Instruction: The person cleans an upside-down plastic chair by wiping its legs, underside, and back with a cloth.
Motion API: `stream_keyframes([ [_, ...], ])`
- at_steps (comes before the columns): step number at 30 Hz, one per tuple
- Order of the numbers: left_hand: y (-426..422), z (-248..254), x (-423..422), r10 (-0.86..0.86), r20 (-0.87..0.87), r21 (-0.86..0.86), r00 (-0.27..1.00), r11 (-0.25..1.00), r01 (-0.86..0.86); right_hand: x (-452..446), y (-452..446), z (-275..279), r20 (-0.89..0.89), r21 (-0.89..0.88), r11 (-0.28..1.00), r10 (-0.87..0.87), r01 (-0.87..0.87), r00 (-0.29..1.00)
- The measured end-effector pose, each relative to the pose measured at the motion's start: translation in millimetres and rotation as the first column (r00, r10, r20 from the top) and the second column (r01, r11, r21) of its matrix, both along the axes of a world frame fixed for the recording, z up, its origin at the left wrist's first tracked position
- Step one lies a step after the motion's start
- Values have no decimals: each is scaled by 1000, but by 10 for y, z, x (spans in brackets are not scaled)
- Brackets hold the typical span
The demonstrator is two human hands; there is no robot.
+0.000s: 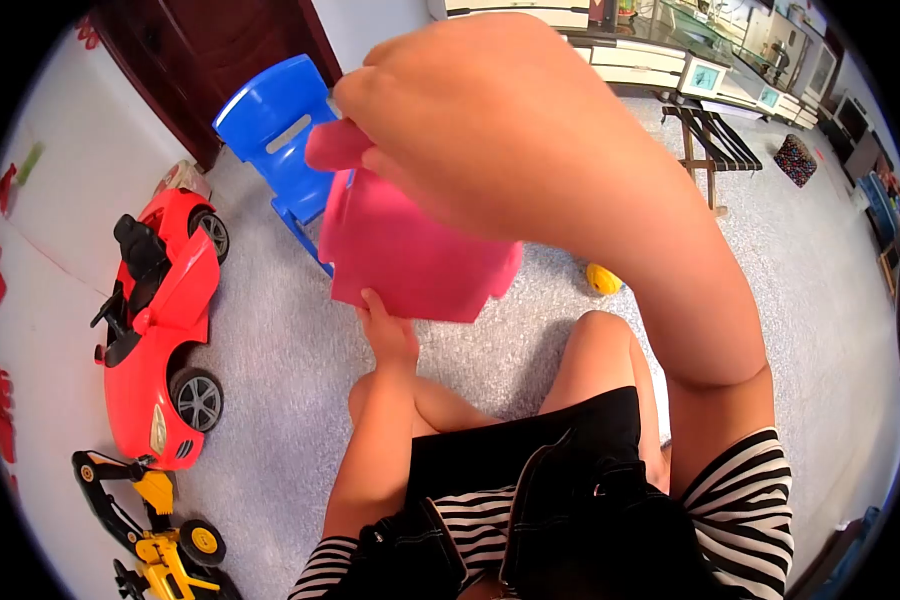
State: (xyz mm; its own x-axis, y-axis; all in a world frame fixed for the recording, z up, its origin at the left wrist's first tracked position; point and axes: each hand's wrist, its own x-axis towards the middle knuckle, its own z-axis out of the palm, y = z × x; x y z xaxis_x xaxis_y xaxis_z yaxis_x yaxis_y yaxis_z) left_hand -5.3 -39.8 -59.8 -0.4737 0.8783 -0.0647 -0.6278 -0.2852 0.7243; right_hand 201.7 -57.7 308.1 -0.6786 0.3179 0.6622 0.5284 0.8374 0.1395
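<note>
A bright pink piece (420, 265) with straight lower edges and a notch at its lower right is held up in front of me; I cannot make out its kind. My right hand (440, 110) is raised close to the camera, closed at the top of this piece and covering much of it. A rounded pink end pokes out beside its fingers. Lower down, my left hand (392, 335) pinches the bottom left edge, thumb on the near face and the other fingers hidden behind. Just beyond the pink piece stands a blue plastic chair (280, 110).
On the left are a red ride-on car (160, 340) and a yellow toy excavator (165, 555) by the wall. A yellow ball (602, 279) lies on the grey floor (280, 420). Farther back are a folding rack (715, 140), a patterned stool (796, 160) and a white cabinet (630, 65).
</note>
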Motion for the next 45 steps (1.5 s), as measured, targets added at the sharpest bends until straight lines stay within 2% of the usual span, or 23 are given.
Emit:
stream_keyframes([
  [3, -95, -279, -184, -67, 53, 39, 996, 997, 65, 5, 150, 93, 173, 12, 998, 61, -64, 983],
  [5, -149, -368, -224, -118, 113, 89, 987, 990, 108, -114, 382, -117, 123, 33, 991, -131, 128, 984],
  [10, -117, -417, -51, 15, 136, -23, 991, 1000, -12, -277, 334, -147, 164, -65, 991, -103, 115, 981],
  [15, -103, -493, -125, -6, 140, -6, 990, 1000, 7, -346, 278, -94, 153, -151, 987, -37, 60, 988],
  [17, -114, -520, -170, -10, 120, 23, 993, 1000, 8, -256, 275, -93, -124, -183, 981, -91, 67, 988],
  [18, -124, -499, -180, 23, 151, -49, 988, 999, -16, -150, 409, -185, -349, 1, 1000, 23, -24, 937],
  [19, -122, -482, -191, 60, 181, -120, 982, 992, -38, 30, 415, -223, -448, 22, 998, -49, 66, 893],
  [21, -110, -623, -267, 65, 210, -131, 976, 991, -38, 397, 484, -430, -704, -66, 989, -142, 134, 696],
  [22, -102, -674, -300, 65, 238, -142, 969, 989, -32, 575, 492, -590, -732, -115, 973, -219, 200, 646],
  [24, -182, -439, -201, 118, 236, -187, 965, 980, -74, 827, 602, -1119, -623, -311, 893, -450, 326, 639],
  [26, -165, -435, -168, 164, 230, -231, 959, 967, -110, 656, 514, -1687, -435, -658, 724, -588, 204, 682],
  [28, -140, -751, -217, 59, 261, -202, 964, 979, -5, 471, 565, -2509, -254, -703, 691, -468, 172, 846],
  [30, -160, -831, -121, 45, 280, -190, 959, 982, 10, 329, 602, -3277, -96, -804, 563, -441, 192, 892],
  [32, -142, -928, -103, 40, 298, -174, 954, 985, 13, 266, 682, -3614, -186, -941, 338, -556, 16, 810],
  [33, -133, -954, -113, -4, 321, -174, 947, 983, 63, 262, 633, -3638, -277, -955, 256, -600, -148, 750],
  [34, -160, -991, -125, -46, 345, -179, 938, 977, 114, 260, 614, -3661, -278, -956, 248, -601, -156, 750],
  [36, -186, -981, -102, -100, 240, -215, 966, 965, 153, 317, 561, -3636, -363, -891, -14, -581, -455, 728],
  [38, -139, -879, -9, -168, 137, -239, 976, 951, 197, 343, 520, -3553, -336, -917, 30, -600, -399, 726],
  [40, -128, -882, 44, -253, 441, -315, 861, 855, 412, 361, 521, -3476, -361, -926, 310, -555, -216, 749],
  [41, -169, -904, 76, -259, 583, -329, 770, 792, 515, 374, 608, -3536, -435, -887, 393, -537, -242, 723],
  [42, -220, -835, 189, -252, 586, -337, 770, 789, 514, 374, 595, -3404, -430, -891, 383, -541, -243, 723],
  [44, -202, -565, 501, -205, 643, -367, 738, 763, 532, 364, 523, -2794, -248, -854, 511, -558, 93, 792],
  [45, -204, -632, 525, -253, 660, -334, 707, 745, 578, 346, 507, -2592, -145, -837, 505, -575, 210, 805],
])
